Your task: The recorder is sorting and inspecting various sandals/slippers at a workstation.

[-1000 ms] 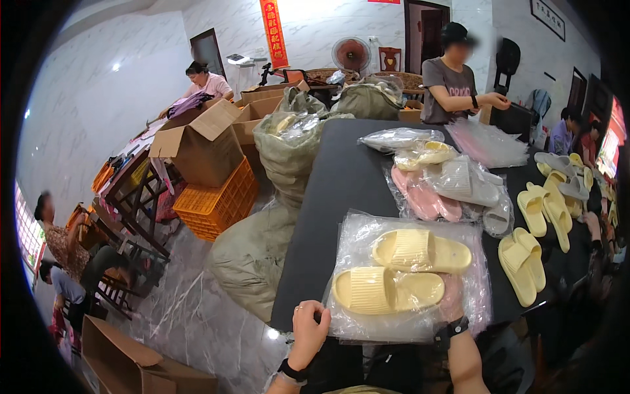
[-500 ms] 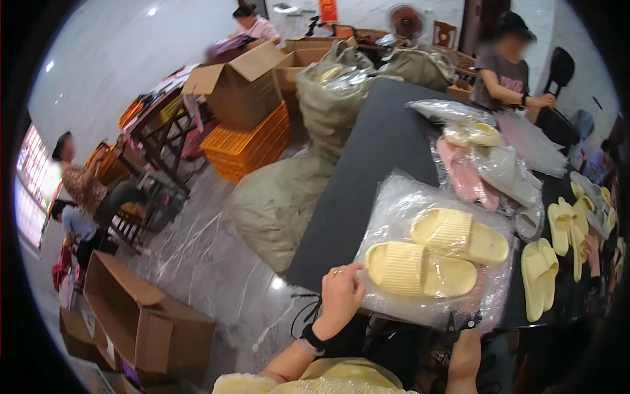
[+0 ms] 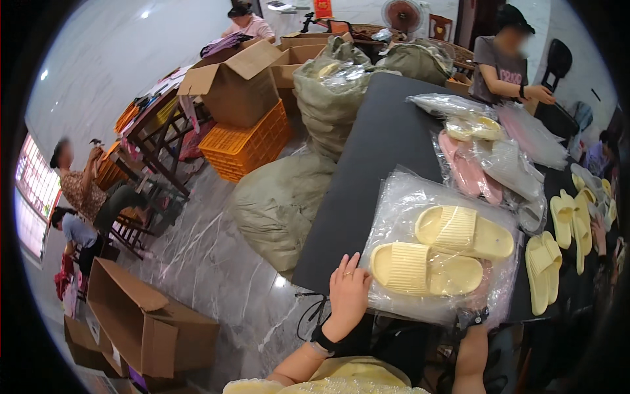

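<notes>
Two pale yellow slippers (image 3: 443,253) lie side by side on a clear plastic bag (image 3: 407,197), at the near end of a black table (image 3: 374,151). My left hand (image 3: 348,292) rests flat on the bag's near left corner, fingers straight and close together, touching the heel of the nearer slipper. My right hand (image 3: 484,292) reaches up at the bag's near right corner. It is mostly covered by the plastic and shows only as a pinkish shape above a black wristband. Its fingers are hidden.
More yellow slippers (image 3: 550,262) lie loose on the right, and bagged pink slippers (image 3: 467,169) lie farther back. A person (image 3: 505,62) stands at the table's far end. Stuffed green sacks (image 3: 282,203), an orange crate (image 3: 246,144) and cardboard boxes (image 3: 141,322) fill the floor on the left, where people (image 3: 85,190) sit.
The view has swung left and down, showing more floor and boxes. Both hands stay at the bag's near edge and the slippers have not shifted on it.
</notes>
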`<state>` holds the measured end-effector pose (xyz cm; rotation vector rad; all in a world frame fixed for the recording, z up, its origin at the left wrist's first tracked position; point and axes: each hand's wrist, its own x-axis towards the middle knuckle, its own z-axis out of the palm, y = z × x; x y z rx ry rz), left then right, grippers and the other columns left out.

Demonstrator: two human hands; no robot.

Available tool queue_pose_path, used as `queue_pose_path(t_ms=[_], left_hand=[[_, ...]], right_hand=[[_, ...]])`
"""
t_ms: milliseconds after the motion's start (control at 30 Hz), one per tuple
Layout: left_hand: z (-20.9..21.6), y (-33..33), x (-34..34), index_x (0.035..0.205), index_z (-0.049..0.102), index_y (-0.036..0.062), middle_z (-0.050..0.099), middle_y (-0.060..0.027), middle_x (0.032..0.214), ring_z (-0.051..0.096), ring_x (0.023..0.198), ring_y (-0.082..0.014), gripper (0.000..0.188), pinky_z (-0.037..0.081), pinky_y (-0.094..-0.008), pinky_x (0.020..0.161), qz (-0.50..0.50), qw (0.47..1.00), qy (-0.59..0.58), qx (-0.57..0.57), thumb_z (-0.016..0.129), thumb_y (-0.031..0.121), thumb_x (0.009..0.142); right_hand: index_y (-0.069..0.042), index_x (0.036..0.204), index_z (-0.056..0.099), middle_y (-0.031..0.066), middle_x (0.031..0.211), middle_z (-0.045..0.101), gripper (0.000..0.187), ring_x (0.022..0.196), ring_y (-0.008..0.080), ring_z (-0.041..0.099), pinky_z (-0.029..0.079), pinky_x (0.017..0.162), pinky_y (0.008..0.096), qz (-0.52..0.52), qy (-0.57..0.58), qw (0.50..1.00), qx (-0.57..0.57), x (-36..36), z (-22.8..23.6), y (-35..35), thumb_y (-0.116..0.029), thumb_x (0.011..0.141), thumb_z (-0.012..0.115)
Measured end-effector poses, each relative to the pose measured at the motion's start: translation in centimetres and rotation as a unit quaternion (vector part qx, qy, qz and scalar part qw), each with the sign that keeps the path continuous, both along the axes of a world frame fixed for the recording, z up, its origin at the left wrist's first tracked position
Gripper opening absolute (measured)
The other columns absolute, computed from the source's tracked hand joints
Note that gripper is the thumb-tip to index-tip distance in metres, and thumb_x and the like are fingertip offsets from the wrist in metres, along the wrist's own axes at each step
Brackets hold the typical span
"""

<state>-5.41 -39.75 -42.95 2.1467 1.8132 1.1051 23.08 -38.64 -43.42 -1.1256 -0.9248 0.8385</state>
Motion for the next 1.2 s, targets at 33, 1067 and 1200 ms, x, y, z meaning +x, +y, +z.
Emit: queue_pose_path(t_ms=[33,1067,1200], left_hand=[[-0.3,0.0,0.0,0.089,0.057,0.0061,0.052,-0.0140,0.127,0.045,0.120,-0.0345,0.013,0.036,-0.0440,0.095,-0.005,1.000,-0.006,-0.018,0.063,0.010,0.078],[-0.5,0.9,3.6,0.139,0.017,-0.0102,0.018,-0.0304,0.144,0.015,0.135,-0.0447,0.070,0.015,-0.0484,0.110,-0.135,0.990,-0.011,-0.040,0.037,0.040,0.095],[-0.8,0.9,3.9,0.139,0.018,-0.0093,0.020,-0.0300,0.144,0.016,0.134,-0.0448,0.071,0.015,-0.0486,0.110,-0.134,0.990,-0.003,-0.032,0.037,0.042,0.094]], right_hand=[[-0.002,0.130,0.037,0.0144,0.121,0.050,0.051,0.104,0.0223,0.054,0.047,0.087,0.0334,-0.005,-0.008,1.000,0.001,0.0,0.1,-0.1,-0.038,0.094,0.042],[-0.001,0.139,0.024,0.0181,0.135,0.039,0.058,0.114,0.0227,0.047,0.039,0.097,0.0320,-0.069,0.298,0.951,0.056,5.3,5.5,-3.7,-0.033,0.095,0.042],[-0.002,0.142,0.020,0.0152,0.134,0.040,0.064,0.109,0.0182,0.049,0.042,0.093,0.0301,-0.131,0.056,0.988,-0.059,7.4,4.8,-7.6,-0.013,0.089,0.055]])
